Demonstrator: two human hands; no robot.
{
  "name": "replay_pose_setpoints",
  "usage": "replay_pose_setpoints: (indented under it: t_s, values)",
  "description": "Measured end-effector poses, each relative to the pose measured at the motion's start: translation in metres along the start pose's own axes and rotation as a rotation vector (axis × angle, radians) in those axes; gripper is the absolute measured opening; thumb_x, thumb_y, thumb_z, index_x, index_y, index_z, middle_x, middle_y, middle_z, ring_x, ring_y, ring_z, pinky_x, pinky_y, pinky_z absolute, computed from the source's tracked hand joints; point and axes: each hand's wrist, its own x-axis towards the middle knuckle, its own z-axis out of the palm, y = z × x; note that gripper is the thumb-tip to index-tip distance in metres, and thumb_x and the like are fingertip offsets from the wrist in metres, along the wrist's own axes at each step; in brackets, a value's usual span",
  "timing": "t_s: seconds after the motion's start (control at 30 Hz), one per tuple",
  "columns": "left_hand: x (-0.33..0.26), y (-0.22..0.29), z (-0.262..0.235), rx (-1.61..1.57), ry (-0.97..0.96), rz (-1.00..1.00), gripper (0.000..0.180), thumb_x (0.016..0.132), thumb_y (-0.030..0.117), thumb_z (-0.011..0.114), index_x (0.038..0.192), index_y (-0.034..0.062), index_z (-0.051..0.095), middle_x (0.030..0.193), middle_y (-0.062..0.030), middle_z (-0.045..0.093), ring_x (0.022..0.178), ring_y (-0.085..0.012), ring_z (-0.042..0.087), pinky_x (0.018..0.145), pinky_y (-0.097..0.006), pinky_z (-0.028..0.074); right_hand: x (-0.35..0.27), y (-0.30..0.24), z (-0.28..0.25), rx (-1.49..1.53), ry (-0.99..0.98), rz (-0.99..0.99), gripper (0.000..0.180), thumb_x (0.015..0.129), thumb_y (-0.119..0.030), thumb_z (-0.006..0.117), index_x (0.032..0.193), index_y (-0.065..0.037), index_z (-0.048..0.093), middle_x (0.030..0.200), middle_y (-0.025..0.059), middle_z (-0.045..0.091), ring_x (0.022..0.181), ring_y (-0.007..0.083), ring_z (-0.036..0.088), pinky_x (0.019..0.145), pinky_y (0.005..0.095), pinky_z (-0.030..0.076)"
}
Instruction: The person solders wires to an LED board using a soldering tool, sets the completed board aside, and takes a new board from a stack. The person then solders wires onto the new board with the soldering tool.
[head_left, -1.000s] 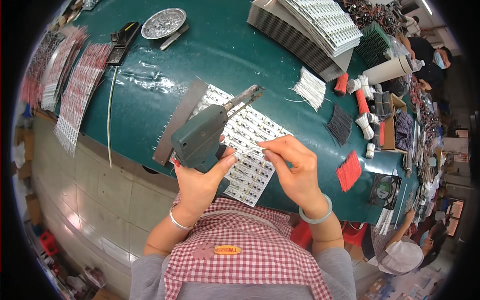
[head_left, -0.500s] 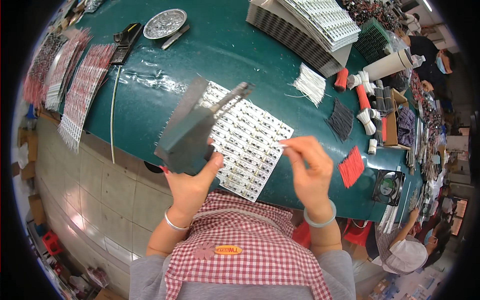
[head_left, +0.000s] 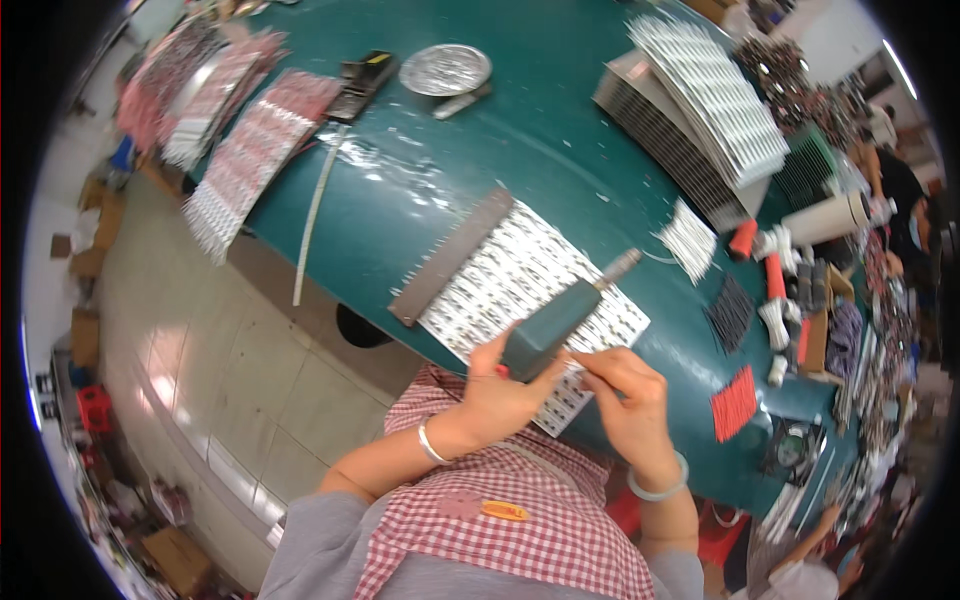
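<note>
My left hand (head_left: 497,391) grips the dark green handle of a soldering iron (head_left: 553,322) whose metal tip (head_left: 622,266) points up and to the right over a white panel of small circuit boards (head_left: 520,280). The panel lies on the green table (head_left: 520,150) with a grey metal bar (head_left: 450,256) along its left edge. My right hand (head_left: 625,392) rests on the near right corner of the panel, fingers pinched together close to the iron's handle. What it pinches is too small to see.
Stacks of white panels (head_left: 700,110) stand at the back right. A round metal tin (head_left: 445,70) sits at the back. Red-and-white panels (head_left: 245,160) overhang the left edge. Bundles of white (head_left: 690,240), black (head_left: 732,312) and red (head_left: 736,402) parts lie to the right.
The left hand has swung the soldering iron down from a raised, blurred position to lie low over the panel. The right hand has moved in toward the handle.
</note>
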Motion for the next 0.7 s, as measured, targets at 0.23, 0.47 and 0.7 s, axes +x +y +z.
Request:
replay_pose_setpoints:
  t_s: [0.23,0.47,0.7]
  values:
    - [-0.004,0.007,-0.021,-0.123,0.096,0.006,0.026,0.085,0.002,0.07,0.11,-0.0025,0.062,0.095,-0.0027,0.067,0.088,-0.0078,0.058,0.078,-0.025,0.049,0.032,0.023,-0.068,-1.104,0.205,-0.352,0.015,0.075,0.001,0.057,0.088,0.002,0.065,0.081,0.0151,0.06,0.085,0.0301,0.059,0.096,0.0457,0.042]
    - [-0.01,0.003,-0.031,-0.034,0.107,-0.011,0.031,0.084,0.008,0.074,0.111,-0.0034,0.062,0.098,-0.0029,0.067,0.089,-0.0071,0.058,0.078,-0.025,0.049,0.058,0.081,-0.07,-1.579,-0.017,-0.518,0.01,0.069,-0.001,0.055,0.065,0.004,0.063,0.065,0.0132,0.052,0.074,0.0277,0.053,0.118,0.052,0.027]
    - [-0.011,0.005,-0.032,-0.119,0.127,0.067,0.038,0.084,0.009,0.074,0.117,-0.0051,0.06,0.103,-0.0047,0.066,0.094,-0.0079,0.057,0.083,-0.026,0.049,0.057,0.114,-0.063,-1.642,-0.187,-0.489,0.015,0.073,-0.004,0.058,0.069,0.003,0.07,0.069,0.0121,0.058,0.079,0.0293,0.057,0.111,0.0496,0.034]
